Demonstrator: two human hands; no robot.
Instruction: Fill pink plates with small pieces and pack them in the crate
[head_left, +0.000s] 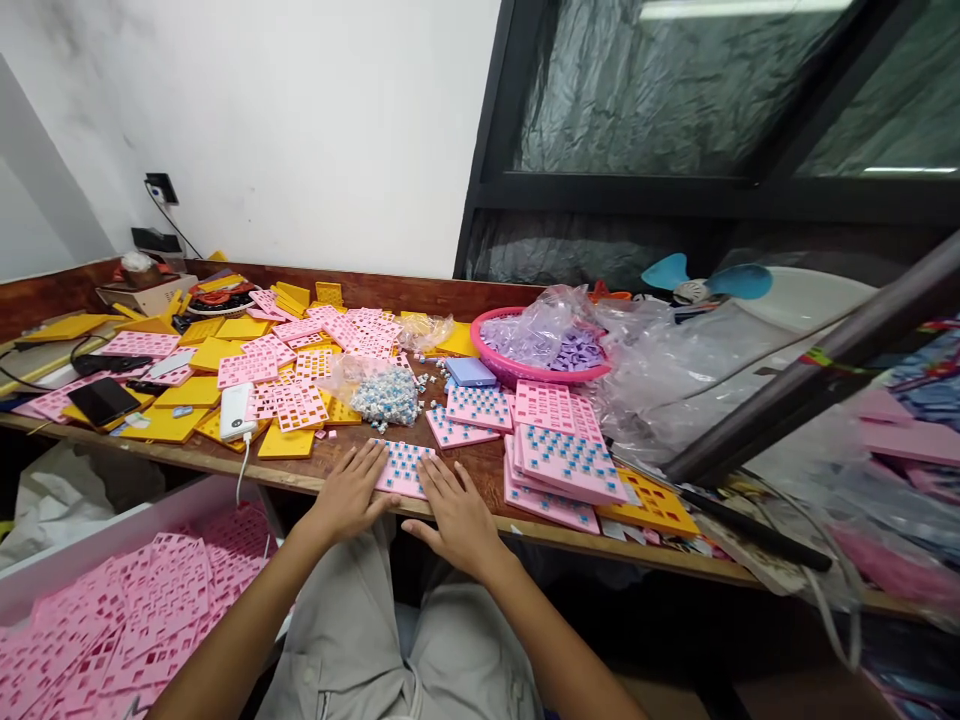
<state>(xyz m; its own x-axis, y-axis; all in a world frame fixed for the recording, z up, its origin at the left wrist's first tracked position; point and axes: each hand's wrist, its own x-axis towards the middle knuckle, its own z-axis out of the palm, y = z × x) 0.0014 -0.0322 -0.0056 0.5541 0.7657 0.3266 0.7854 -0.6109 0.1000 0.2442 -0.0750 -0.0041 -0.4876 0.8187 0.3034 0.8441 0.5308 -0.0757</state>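
A pink grid tray filled with small blue pieces lies at the near edge of the wooden table. My left hand rests flat on the table with fingers spread, its fingertips touching the tray's left side. My right hand lies flat beside it, fingers spread over the tray's right side. Neither hand grips anything. Just beyond the tray sits a clear bag of small blue-and-white pieces.
Filled pink trays are stacked to the right, with a pink basket of purple pieces behind. Empty pink and yellow trays cover the left, with a white power bank and a phone. A box of pink trays stands below left. A dark pole slants at right.
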